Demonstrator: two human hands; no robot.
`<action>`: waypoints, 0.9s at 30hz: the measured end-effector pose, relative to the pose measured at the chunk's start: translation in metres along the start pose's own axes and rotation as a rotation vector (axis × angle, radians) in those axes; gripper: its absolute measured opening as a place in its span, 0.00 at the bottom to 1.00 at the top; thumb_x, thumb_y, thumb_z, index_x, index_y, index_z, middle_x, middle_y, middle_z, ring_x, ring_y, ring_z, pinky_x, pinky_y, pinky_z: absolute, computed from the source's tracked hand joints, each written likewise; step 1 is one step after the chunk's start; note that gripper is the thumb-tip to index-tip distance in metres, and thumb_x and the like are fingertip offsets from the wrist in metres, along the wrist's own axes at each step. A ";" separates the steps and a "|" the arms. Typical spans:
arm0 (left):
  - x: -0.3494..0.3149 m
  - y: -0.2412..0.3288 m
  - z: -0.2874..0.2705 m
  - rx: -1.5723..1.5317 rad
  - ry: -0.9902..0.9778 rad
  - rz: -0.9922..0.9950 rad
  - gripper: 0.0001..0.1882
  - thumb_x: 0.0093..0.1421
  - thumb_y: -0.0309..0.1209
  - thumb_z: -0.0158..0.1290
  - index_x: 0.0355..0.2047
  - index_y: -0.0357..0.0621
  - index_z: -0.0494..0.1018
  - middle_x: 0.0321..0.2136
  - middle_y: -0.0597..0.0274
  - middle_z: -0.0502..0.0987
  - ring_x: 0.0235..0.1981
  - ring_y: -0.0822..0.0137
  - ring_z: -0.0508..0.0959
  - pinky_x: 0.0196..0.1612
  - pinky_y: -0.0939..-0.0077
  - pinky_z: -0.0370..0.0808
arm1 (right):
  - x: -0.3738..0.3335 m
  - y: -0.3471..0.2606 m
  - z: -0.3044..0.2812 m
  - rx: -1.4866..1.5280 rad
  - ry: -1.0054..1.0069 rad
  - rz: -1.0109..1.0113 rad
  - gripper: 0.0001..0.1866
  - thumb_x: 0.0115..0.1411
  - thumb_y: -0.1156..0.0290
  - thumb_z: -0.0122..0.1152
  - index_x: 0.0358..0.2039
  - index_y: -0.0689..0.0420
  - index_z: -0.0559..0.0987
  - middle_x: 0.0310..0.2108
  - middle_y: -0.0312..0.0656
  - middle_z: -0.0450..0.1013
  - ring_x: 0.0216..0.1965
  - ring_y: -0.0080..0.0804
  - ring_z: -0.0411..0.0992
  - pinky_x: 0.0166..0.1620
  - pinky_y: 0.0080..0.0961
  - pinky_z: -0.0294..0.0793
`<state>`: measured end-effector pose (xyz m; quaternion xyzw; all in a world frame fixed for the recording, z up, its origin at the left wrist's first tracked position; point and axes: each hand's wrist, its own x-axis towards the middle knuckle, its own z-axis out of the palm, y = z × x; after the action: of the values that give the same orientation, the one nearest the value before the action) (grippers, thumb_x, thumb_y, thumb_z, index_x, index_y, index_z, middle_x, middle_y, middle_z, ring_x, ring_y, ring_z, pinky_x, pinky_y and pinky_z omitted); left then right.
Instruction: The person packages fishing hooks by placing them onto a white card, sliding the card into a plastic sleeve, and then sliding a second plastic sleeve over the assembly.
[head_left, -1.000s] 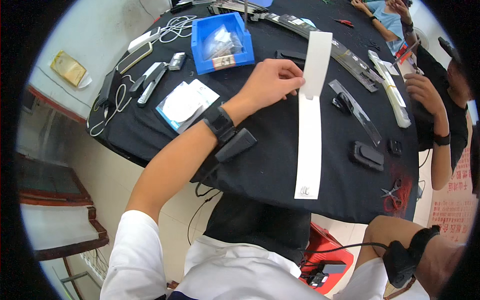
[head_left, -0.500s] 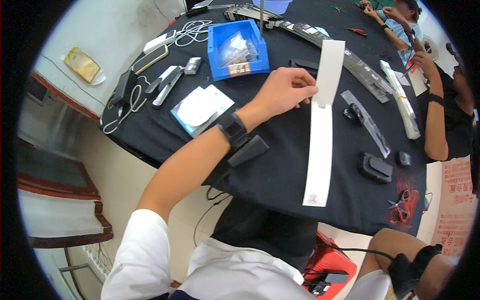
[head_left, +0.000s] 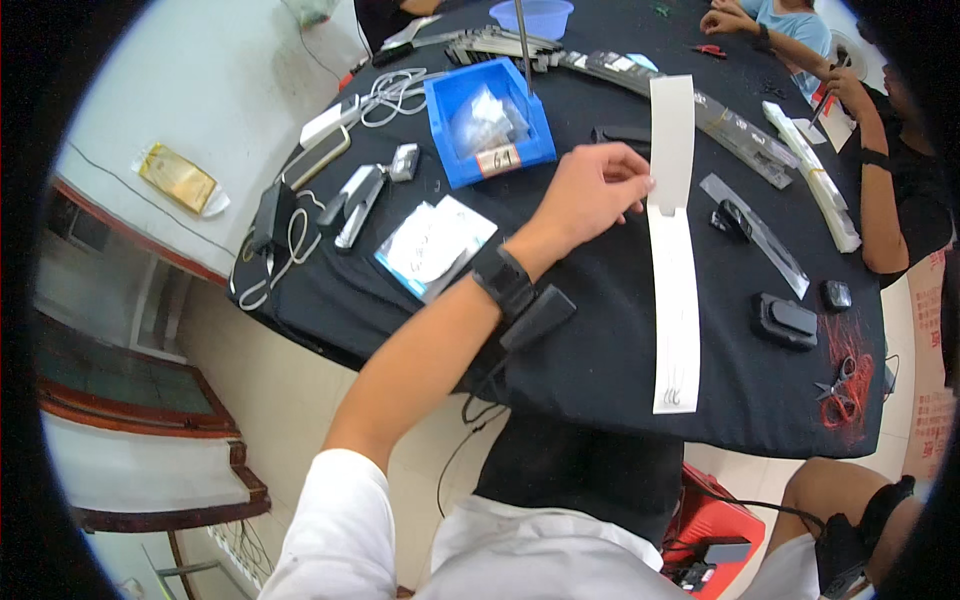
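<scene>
My left hand [head_left: 600, 195] comes in from the lower left, a black band and small black box on its wrist. Its thumb and forefinger close at the left edge of a long white card strip [head_left: 677, 320], just above a crosswise fold with a small notch. The strip reaches down toward the table's near edge, where faint marks show on it. My right arm is bent at the lower right, with a black strapped device near the wrist. Blurred at the picture's rim, my right hand [head_left: 905, 525] hides its fingers.
Left of the strip are a blue bin [head_left: 490, 165] of small bags, a stapler [head_left: 360, 205] and paper packets [head_left: 435, 245]. Scissors [head_left: 838, 390] lie on red thread at right, below a black case [head_left: 785, 320]. Co-workers sit beyond, near bundled strips [head_left: 745, 140].
My view has turned slightly, so the table sits differently in the picture. The left hand stays at the strip's edge. The strip's lower end stands straighter below the fold.
</scene>
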<state>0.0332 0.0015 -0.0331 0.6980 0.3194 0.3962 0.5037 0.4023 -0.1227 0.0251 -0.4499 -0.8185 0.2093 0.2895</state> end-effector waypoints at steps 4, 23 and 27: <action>-0.006 0.004 -0.009 0.022 0.036 -0.039 0.10 0.66 0.31 0.60 0.42 0.36 0.79 0.33 0.61 0.83 0.31 0.74 0.82 0.29 0.80 0.77 | -0.017 -0.005 0.006 -0.010 0.083 -0.009 0.15 0.65 0.66 0.61 0.46 0.62 0.80 0.41 0.40 0.78 0.41 0.24 0.74 0.43 0.25 0.76; -0.009 0.014 -0.016 0.065 0.064 -0.095 0.10 0.66 0.33 0.60 0.43 0.40 0.79 0.33 0.65 0.83 0.32 0.77 0.80 0.30 0.83 0.74 | -0.189 -0.020 -0.096 -0.176 0.217 0.167 0.15 0.66 0.65 0.61 0.47 0.61 0.80 0.39 0.39 0.78 0.39 0.24 0.74 0.42 0.24 0.76; -0.007 0.010 -0.013 0.035 0.045 -0.099 0.10 0.66 0.33 0.61 0.42 0.41 0.79 0.34 0.65 0.83 0.32 0.77 0.80 0.29 0.84 0.73 | -0.217 -0.051 -0.096 -0.152 0.276 0.177 0.15 0.66 0.65 0.61 0.47 0.61 0.81 0.39 0.39 0.78 0.39 0.24 0.74 0.42 0.24 0.76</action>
<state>0.0187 -0.0018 -0.0228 0.6811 0.3717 0.3805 0.5031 0.5272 -0.3268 0.0650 -0.5655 -0.7415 0.1076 0.3448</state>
